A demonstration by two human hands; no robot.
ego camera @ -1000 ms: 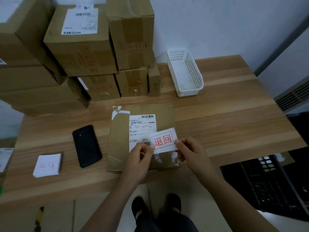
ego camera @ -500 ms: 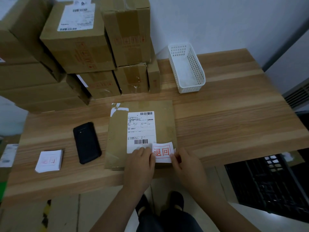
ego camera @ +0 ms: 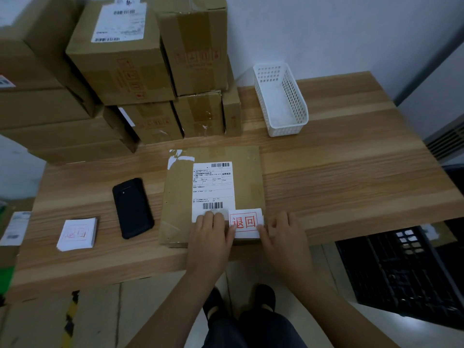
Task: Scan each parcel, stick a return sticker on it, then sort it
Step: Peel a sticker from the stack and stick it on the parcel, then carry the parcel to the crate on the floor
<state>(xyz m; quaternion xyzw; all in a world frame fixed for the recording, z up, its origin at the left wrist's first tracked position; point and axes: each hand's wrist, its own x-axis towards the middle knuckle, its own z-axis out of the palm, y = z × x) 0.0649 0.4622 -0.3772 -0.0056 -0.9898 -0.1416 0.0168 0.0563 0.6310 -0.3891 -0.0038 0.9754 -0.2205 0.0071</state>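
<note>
The return sticker (ego camera: 244, 222) lies on the near right corner of the parcel (ego camera: 180, 197), which sits flat on the table (ego camera: 351, 187) in front of the person. Its left edge just meets the lower corner of the shipping label (ego camera: 213, 187). The left hand (ego camera: 211, 237) rests on the parcel's near edge with its fingers laid together and fairly straight, the thumb touching the sticker's left side. The right hand (ego camera: 283, 234) has bent fingers at the sticker's right edge; whether they pinch that edge or only press it cannot be told. To finish well, I would rub from the middle outward so no air is trapped, keep the parcel's lower barcode uncovered, and press down the right edge, which looks slightly raised. A second ago both hands pinched the sticker, tilted, in the air above the parcel; half a second ago it had come down to this corner. Now it sits level, and the left hand has flattened onto the parcel.
</note>
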